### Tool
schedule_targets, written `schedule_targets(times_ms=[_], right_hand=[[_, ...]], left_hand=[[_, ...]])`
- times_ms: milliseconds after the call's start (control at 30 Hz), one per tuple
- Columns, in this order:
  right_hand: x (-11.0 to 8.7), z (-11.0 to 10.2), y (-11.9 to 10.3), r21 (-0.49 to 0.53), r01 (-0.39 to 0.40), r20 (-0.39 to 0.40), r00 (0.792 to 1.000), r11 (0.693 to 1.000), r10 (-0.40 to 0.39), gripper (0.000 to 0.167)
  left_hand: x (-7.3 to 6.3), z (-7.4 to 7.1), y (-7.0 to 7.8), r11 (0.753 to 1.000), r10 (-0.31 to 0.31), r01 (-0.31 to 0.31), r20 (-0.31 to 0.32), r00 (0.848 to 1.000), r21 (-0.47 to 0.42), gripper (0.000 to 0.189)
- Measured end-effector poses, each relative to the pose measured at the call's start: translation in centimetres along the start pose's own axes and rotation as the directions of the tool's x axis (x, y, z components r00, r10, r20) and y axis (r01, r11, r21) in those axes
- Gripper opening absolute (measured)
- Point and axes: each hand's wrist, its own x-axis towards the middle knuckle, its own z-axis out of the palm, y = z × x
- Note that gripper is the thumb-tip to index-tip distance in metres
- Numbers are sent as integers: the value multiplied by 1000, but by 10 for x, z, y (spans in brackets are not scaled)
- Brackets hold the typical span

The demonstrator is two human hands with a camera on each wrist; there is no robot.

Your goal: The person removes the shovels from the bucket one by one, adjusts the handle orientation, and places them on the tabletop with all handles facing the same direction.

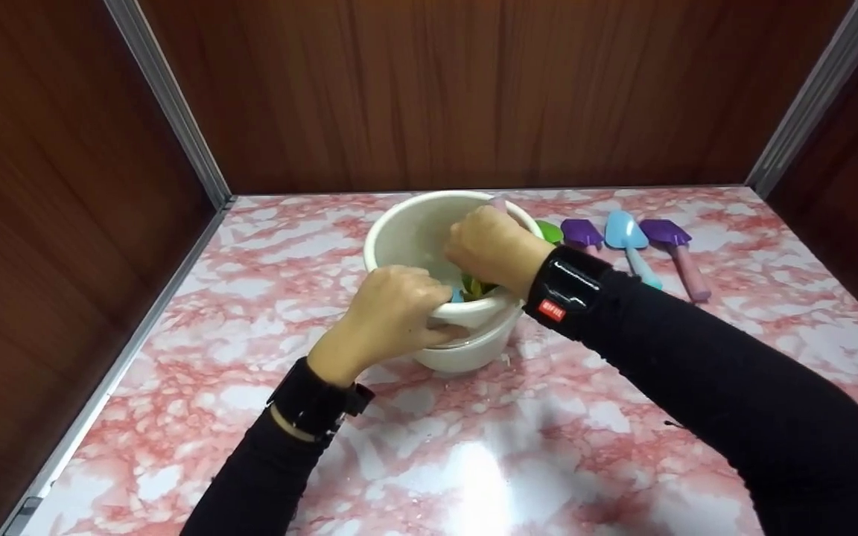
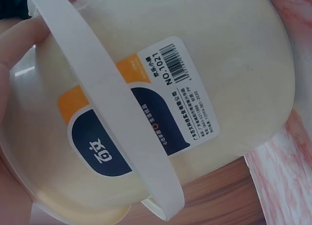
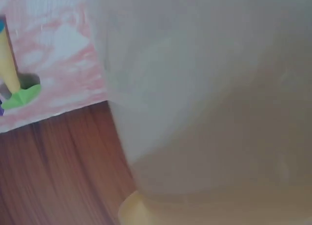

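A cream plastic bucket (image 1: 453,195) is on the table, tilted, its mouth facing up. My left hand (image 1: 392,309) grips its near rim, fingers over the edge and thumb outside. In the left wrist view the bucket (image 2: 239,64) shows its label and white carrying handle (image 2: 97,78). My right hand (image 1: 496,242) is curled inside the bucket mouth, with the pink handle end (image 1: 498,202) of a toy shovel sticking out above the fist; the shovel's blade is hidden. Below it in the bucket are something blue (image 1: 456,295) and something green and yellow (image 1: 476,286).
Right of the bucket lie toy shovels: a green one (image 1: 550,231), two purple ones (image 1: 582,232) with pink handles, and a light blue one (image 1: 625,229). Brown wood-patterned panels (image 1: 474,97) stand at the back and sides of the red-and-white marbled table (image 1: 235,372).
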Motion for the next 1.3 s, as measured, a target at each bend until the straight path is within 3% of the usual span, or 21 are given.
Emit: schedule_targets(times_ms=[167, 333, 400, 500, 567, 667, 733, 867, 1033, 1133, 1233, 1300], right_hand=[[-5, -4, 18, 26, 57, -26, 998, 998, -57, 17], [-8, -18, 45, 173, 54, 86, 994, 983, -70, 21], [-11, -23, 55, 225, 40, 94, 994, 974, -62, 22], [-20, -27, 68, 262, 33, 30, 999, 965, -43, 18], [-29, -28, 77, 303, 36, -53, 998, 952, -21, 15], [-42, -29, 89, 369, 55, -187, 982, 928, 16, 14], [-51, -29, 97, 401, 66, -272, 961, 914, 51, 14], [-67, -24, 111, 465, 26, -353, 922, 885, 158, 17], [-94, -7, 125, 577, -92, -398, 836, 812, 378, 21], [-113, 8, 132, 662, -202, -339, 778, 722, 529, 26], [-134, 29, 136, 736, -315, -232, 715, 599, 660, 29], [-148, 47, 138, 778, -379, -147, 665, 500, 732, 32]], left_hand=[[1, -1, 0, 1000, -7, 7, 16, 1000, -14, 40], [0, -1, -1, 1000, -5, 5, 9, 1000, -9, 40], [-1, 0, -2, 1000, -1, 1, 0, 1000, 0, 41], [-2, 0, -2, 1000, 6, -6, -7, 1000, 11, 42], [-2, 0, -2, 1000, 7, -7, -7, 1000, 13, 41], [-2, -1, -3, 1000, 7, -7, -8, 1000, 17, 41], [-3, -1, -3, 1000, 7, -7, -10, 1000, 22, 41], [-3, -2, -4, 1000, 0, 0, -6, 1000, 9, 40], [-2, -1, -3, 999, -11, 12, 11, 1000, -31, 38], [0, -1, -2, 999, -14, 14, 15, 1000, -45, 38], [0, 0, -2, 998, -16, 16, 13, 1000, -57, 39], [1, 0, -2, 999, -13, 14, 9, 1000, -51, 39]])
